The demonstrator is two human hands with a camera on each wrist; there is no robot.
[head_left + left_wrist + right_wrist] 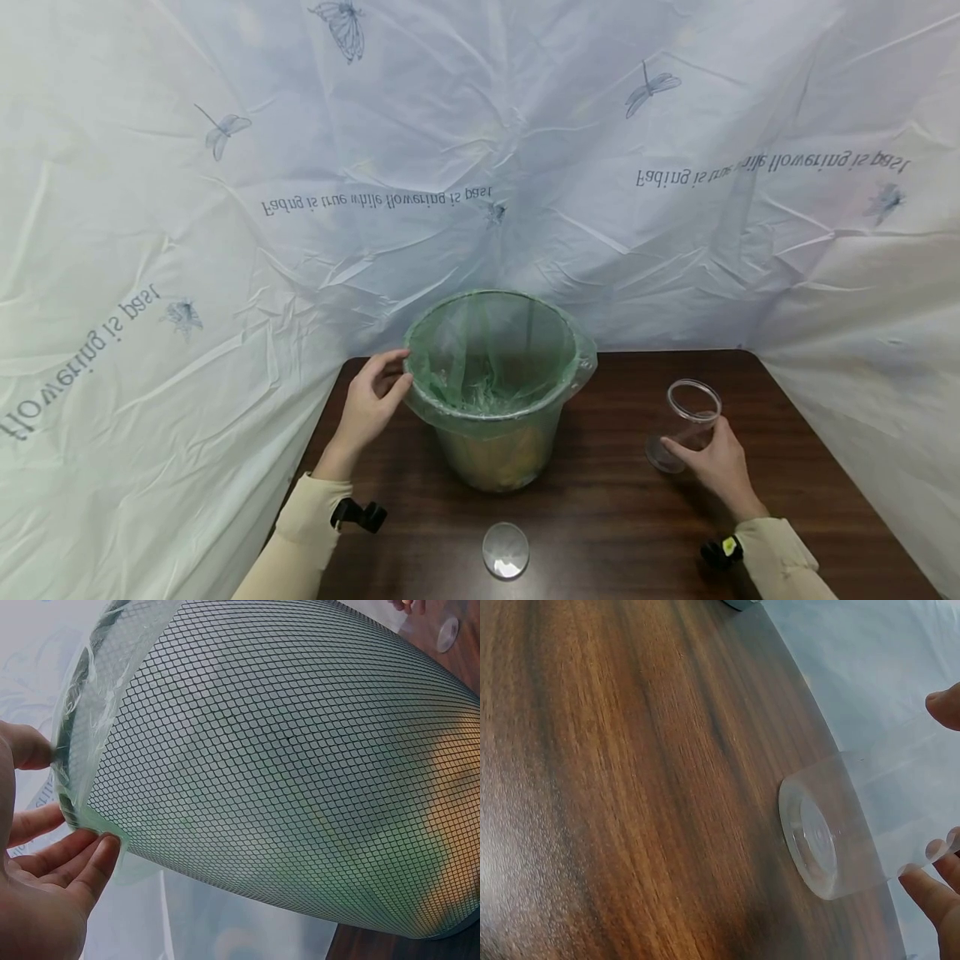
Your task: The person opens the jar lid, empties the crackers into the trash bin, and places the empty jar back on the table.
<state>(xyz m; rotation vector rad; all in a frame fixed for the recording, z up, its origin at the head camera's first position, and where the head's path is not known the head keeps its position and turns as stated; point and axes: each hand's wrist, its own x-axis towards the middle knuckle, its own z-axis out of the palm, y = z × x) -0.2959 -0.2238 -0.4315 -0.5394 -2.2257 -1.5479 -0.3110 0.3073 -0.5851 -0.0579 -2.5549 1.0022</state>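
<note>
A mesh trash bin (480, 450) stands upright with a thin green liner (495, 421) folded over its rim. My left hand (373, 400) holds the bin's left rim; in the left wrist view the fingers (97, 866) lie on the liner's folded edge. Farther right, my right hand (716, 467) grips a clear plastic jar (693, 417) round its side, thumb on one side and fingers on the other. The jar's mouth is uncovered, and whether its base (810, 840) touches the table cannot be told. Through the mesh, something orange-yellow shows low in the bin.
A clear round lid (506, 550) lies on the dark wooden table (600, 533) in front of the bin. A pale printed sheet (450, 125) hangs behind the table and along both sides.
</note>
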